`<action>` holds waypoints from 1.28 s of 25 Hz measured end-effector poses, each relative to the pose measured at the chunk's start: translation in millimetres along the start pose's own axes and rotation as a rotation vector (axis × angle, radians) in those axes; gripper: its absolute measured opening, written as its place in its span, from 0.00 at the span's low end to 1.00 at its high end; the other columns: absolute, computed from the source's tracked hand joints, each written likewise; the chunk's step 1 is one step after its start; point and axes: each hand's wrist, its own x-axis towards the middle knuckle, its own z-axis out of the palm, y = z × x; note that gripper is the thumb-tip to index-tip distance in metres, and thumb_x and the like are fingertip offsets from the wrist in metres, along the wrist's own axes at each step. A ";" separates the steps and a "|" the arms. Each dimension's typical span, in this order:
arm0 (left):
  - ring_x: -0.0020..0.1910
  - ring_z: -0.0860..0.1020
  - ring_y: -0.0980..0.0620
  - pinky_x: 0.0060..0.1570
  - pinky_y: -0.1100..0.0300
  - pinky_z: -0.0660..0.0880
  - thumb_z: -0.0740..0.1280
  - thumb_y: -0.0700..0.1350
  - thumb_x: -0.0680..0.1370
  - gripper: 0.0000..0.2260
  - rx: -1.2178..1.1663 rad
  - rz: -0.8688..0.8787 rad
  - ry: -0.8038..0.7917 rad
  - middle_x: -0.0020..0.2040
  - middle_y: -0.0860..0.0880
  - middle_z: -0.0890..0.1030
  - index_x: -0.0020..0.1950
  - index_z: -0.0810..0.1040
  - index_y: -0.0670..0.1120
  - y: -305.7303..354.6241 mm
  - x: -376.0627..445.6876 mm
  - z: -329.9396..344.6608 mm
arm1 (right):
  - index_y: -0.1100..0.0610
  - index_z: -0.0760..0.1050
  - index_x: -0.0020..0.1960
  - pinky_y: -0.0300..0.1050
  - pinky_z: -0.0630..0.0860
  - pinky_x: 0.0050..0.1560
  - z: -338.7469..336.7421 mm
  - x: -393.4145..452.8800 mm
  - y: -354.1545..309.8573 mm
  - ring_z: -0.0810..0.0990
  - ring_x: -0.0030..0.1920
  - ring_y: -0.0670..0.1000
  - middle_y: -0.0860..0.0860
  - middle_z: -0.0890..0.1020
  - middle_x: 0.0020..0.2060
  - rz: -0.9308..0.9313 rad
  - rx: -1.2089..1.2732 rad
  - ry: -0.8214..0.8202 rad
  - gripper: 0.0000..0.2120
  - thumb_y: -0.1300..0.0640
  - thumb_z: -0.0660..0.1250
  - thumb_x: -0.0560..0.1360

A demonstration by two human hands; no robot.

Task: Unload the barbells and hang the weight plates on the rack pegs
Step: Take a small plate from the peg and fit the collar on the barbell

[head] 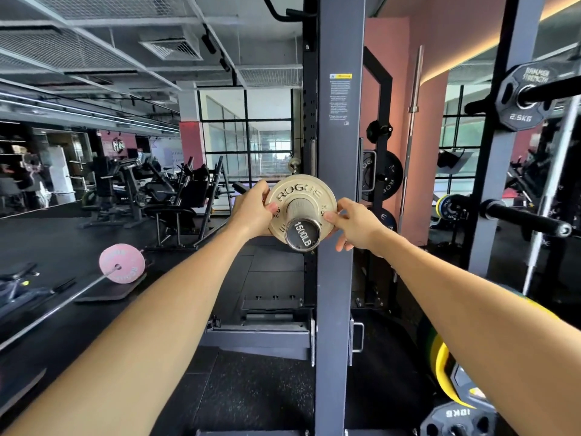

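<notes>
Both hands hold a small plate on a barbell sleeve.
The left hand (251, 212) and right hand (353, 223) pinch opposite edges of the pale weight plate (300, 191), which sits on the steel sleeve (301, 229) beside the grey rack post (338, 152); fingers behind it seem curled.

A dark rubber floor (257, 391) carried everything, speckled in the near part and laid in large tiles farther back. The grey rack upright (334, 278) stood on it at the middle. Toward the left edge a pink plate (122, 263) on a barbell (59, 305) rested on a dark pad (107, 294) lying on the floor. Black exercise machines (176, 199) stood at the far left side.
</notes>
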 end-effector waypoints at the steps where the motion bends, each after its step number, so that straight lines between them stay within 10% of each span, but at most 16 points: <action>1: 0.47 0.79 0.45 0.46 0.51 0.77 0.66 0.44 0.79 0.04 0.019 0.008 0.015 0.45 0.47 0.80 0.50 0.72 0.46 -4.8 8.8 6.6 | 0.54 0.68 0.48 0.45 0.77 0.28 1.2 13.0 6.0 0.80 0.27 0.53 0.55 0.85 0.42 -0.010 -0.007 0.003 0.07 0.51 0.60 0.81; 32: 0.48 0.79 0.44 0.50 0.47 0.78 0.66 0.44 0.78 0.04 0.065 -0.010 -0.006 0.49 0.45 0.80 0.49 0.71 0.49 -108.1 236.9 114.9 | 0.55 0.69 0.46 0.44 0.73 0.27 21.1 252.6 95.8 0.80 0.28 0.56 0.56 0.84 0.45 0.079 -0.043 0.023 0.10 0.50 0.60 0.81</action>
